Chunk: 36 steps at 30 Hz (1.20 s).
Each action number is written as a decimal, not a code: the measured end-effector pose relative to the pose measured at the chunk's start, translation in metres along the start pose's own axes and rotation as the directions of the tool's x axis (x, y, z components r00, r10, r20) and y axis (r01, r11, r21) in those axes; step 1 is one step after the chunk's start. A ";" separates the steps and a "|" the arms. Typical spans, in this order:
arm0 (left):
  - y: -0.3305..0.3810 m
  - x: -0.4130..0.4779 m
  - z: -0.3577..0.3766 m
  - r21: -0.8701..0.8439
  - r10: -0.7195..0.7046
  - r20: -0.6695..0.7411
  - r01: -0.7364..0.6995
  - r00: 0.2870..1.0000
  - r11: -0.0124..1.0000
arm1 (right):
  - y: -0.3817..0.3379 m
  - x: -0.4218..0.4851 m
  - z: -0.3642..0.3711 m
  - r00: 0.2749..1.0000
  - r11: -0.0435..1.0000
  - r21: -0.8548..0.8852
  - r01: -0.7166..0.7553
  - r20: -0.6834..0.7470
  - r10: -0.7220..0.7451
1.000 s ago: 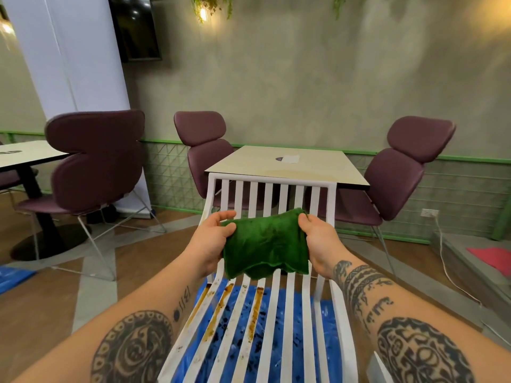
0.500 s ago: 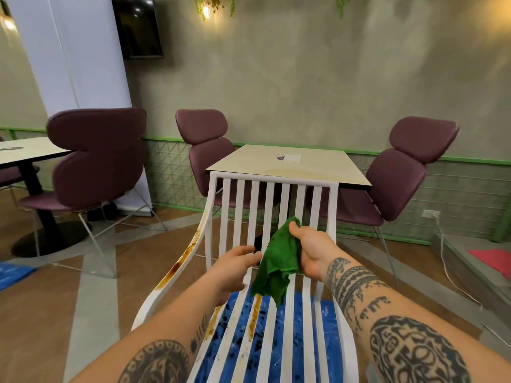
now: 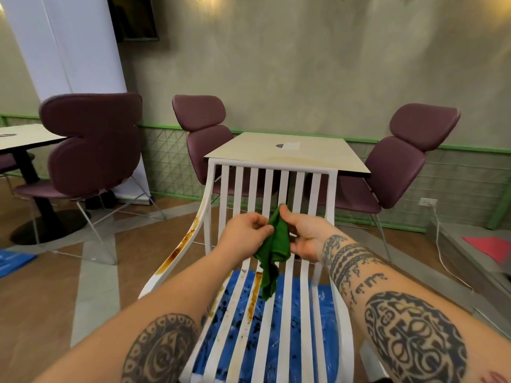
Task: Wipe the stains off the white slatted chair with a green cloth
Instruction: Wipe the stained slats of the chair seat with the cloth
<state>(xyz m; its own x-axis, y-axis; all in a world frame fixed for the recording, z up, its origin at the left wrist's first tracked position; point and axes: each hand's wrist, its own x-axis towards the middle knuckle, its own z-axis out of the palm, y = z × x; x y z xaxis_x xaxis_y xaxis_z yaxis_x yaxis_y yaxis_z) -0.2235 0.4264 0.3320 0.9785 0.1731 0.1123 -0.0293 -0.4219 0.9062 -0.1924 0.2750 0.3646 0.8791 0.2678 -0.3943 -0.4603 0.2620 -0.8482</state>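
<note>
The white slatted chair (image 3: 272,186) stands right in front of me, its back toward the table. Brown stains run down its left armrest (image 3: 177,252) and along two seat slats (image 3: 255,294). The green cloth (image 3: 272,252) hangs bunched above the seat, in front of the backrest. My left hand (image 3: 244,234) pinches the cloth's upper left edge. My right hand (image 3: 305,234) holds its top between thumb and fingers. The cloth's lower tip dangles over the stained slat without clearly touching it.
A beige square table (image 3: 287,152) sits just behind the chair, flanked by two maroon chairs (image 3: 201,128) (image 3: 401,161). A third maroon chair (image 3: 94,145) and another table (image 3: 25,136) are at left. A blue sheet (image 3: 279,322) lies under the seat.
The cloth went from spread wide between both hands to bunched and hanging. My left hand let go, dropped, then came back up to pinch the cloth beside my right hand.
</note>
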 end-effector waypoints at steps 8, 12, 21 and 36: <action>0.009 0.004 -0.035 0.168 -0.049 -0.153 0.075 0.987 0.983 | -0.018 0.003 -0.004 0.982 0.781 -0.597 0.184 0.076 -0.174; 0.008 0.006 -0.046 0.229 0.038 -0.156 -0.001 0.987 0.973 | -0.017 0.001 -0.006 0.913 0.504 -0.779 0.372 0.207 -0.352; 0.004 -0.012 -0.079 0.116 -0.112 0.407 0.070 0.907 0.991 | -0.036 -0.008 -0.013 0.934 0.482 -0.806 0.344 0.345 -0.090; -0.011 0.003 -0.043 -0.700 -0.211 0.203 0.292 0.956 0.652 | 0.036 0.008 -0.022 0.990 0.704 -0.699 -0.122 -0.135 0.037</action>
<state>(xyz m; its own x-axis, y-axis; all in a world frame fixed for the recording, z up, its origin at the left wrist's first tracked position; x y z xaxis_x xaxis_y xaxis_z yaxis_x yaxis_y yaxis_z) -0.2292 0.4703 0.3400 0.9832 0.0740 -0.1667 0.1241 0.3984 0.9088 -0.1994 0.2660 0.3232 0.8699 0.1501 -0.4697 -0.3445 -0.4966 -0.7967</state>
